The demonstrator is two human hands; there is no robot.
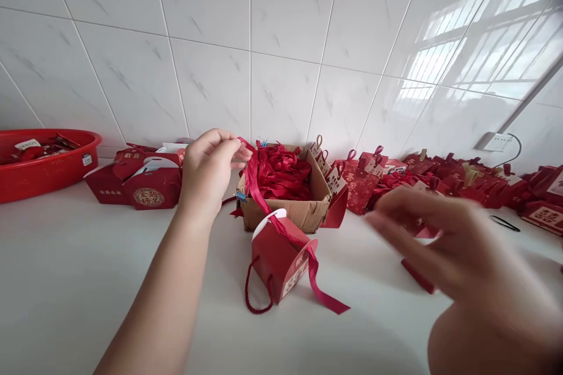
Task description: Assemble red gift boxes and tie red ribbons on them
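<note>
A red gift box (278,258) with a cord handle (259,308) stands on the white counter in front of me. Over its top runs a dark red ribbon (323,293), one end trailing off the right side. My left hand (215,155) pinches the other end of that ribbon, raised to the left of an open cardboard box (281,214). Loose red ribbons (285,173) fill the cardboard box. To the right of the gift box, my right hand (431,234) hangs in the air, smeared by motion; whether its fingers hold anything cannot be made out.
Several red gift boxes (156,187) stand at the left, beside a red plastic basin (39,170) of small packets. Many tagged red boxes (363,187) crowd the right back. A white power strip (495,142) sits against the tiled wall.
</note>
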